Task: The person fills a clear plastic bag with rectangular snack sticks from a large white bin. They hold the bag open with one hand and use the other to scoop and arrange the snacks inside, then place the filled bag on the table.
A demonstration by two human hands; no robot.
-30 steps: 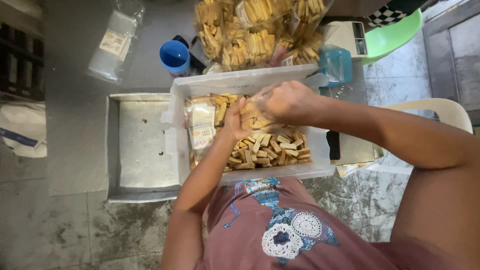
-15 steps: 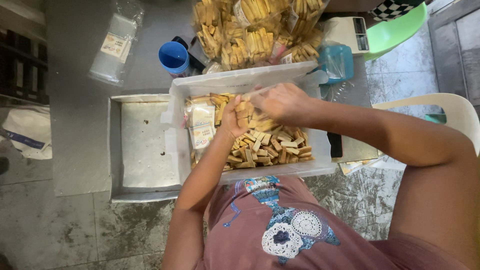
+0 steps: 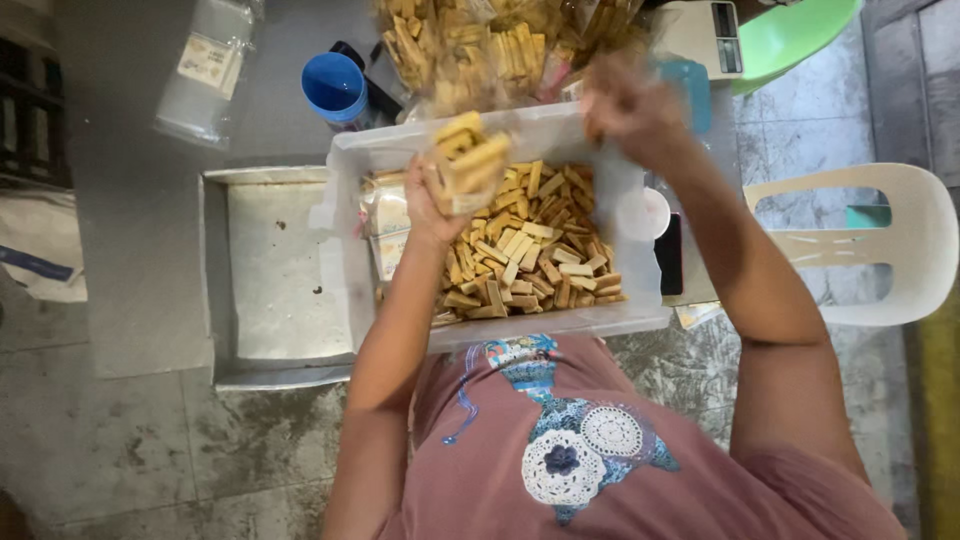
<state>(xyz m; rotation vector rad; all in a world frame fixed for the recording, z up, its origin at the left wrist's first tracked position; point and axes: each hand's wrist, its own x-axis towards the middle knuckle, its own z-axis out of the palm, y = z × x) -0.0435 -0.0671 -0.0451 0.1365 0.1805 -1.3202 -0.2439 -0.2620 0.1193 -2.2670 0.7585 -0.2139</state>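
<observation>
My left hand (image 3: 428, 212) is raised over a clear plastic tub (image 3: 520, 332) and grips a small clear bag of tan biscuit sticks (image 3: 467, 160). The tub is filled with loose biscuit sticks (image 3: 535, 262), with a few labelled packets (image 3: 385, 215) at its left end. My right hand (image 3: 622, 102) is lifted above the tub's far right corner, close to a heap of filled biscuit bags (image 3: 490, 45). It is blurred, so I cannot make out whether it holds anything.
A shallow metal tray (image 3: 280, 270) lies left of the tub. A blue cup (image 3: 335, 88) and a stack of clear bags (image 3: 205, 65) sit beyond it. A weighing scale (image 3: 705, 35), a green chair (image 3: 795, 35) and a white plastic chair (image 3: 880, 250) stand at the right.
Both hands were down in the tub on the bag. My left hand has lifted the filled bag, and my right hand has let go and risen toward the heap of bags.
</observation>
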